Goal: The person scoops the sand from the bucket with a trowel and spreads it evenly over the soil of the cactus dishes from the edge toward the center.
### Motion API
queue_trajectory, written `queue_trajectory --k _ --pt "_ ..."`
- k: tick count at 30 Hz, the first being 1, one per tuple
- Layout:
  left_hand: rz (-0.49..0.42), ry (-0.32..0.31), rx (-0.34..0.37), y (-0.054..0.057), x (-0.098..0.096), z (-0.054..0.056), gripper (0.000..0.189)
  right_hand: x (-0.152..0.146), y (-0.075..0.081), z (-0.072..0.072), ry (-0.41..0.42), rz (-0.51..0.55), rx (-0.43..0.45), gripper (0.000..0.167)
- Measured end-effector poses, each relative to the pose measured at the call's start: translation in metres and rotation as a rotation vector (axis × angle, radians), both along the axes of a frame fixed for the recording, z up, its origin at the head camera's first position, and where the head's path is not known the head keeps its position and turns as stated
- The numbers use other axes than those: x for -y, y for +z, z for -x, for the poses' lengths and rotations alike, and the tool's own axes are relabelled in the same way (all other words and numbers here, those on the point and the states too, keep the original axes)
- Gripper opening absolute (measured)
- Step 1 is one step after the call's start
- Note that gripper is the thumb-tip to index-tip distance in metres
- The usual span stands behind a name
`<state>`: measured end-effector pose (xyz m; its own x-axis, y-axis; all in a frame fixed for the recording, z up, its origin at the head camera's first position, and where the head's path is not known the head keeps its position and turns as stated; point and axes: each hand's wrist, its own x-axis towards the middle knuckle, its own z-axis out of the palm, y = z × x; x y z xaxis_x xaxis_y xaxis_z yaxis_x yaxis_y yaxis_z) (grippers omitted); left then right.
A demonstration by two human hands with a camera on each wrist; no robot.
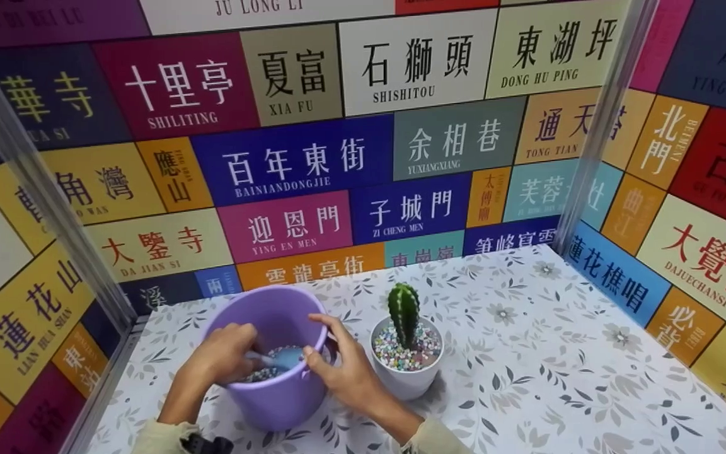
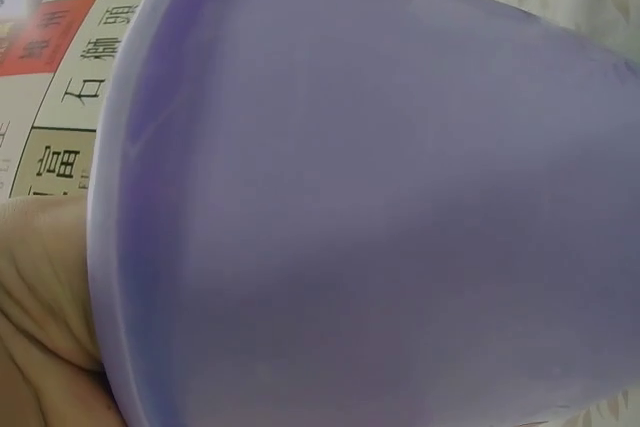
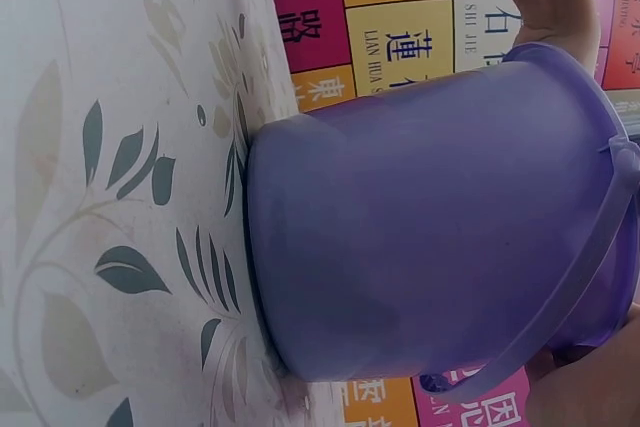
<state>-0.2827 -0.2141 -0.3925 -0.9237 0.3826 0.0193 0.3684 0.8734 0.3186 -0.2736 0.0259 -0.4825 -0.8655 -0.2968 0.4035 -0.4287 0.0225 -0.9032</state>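
Note:
A purple bucket [image 1: 278, 403] stands on the table with dark, pebble-like bits [image 1: 263, 374] at its bottom. My left hand [image 1: 227, 353] reaches over the near-left rim and grips the handle of a light blue toy shovel [image 1: 288, 357] lying over the bits; its fingertips are partly hidden inside the bucket. My right hand [image 1: 350, 372] holds the bucket's right rim, thumb on the inner side and fingers outside near the handle. Just right of that hand is a white pot [image 1: 406, 383] with a green cactus [image 1: 404, 315] upright in multicoloured pebbles [image 1: 388, 350].
A white cloth with grey leaves and flowers covers the table [image 1: 546, 378]. Panels of coloured signs with Chinese lettering [image 1: 293, 161] rise behind and on both sides, joined by metal corner posts [image 1: 602, 126]. The bucket's own handle [image 3: 560, 317] hangs down its outer side.

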Motion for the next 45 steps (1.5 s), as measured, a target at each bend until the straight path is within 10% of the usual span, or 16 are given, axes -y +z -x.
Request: queue_trajectory --k 23,45 --pt "-0.201 0.055 -0.033 0.007 0.018 -0.01 0.011 0.003 0.0 -0.001 0.011 0.027 -0.003 0.055" --pt "-0.347 0.113 -0.13 0.006 0.033 -0.044 0.016 -0.001 -0.004 0.0 0.028 0.013 0.022 0.069"
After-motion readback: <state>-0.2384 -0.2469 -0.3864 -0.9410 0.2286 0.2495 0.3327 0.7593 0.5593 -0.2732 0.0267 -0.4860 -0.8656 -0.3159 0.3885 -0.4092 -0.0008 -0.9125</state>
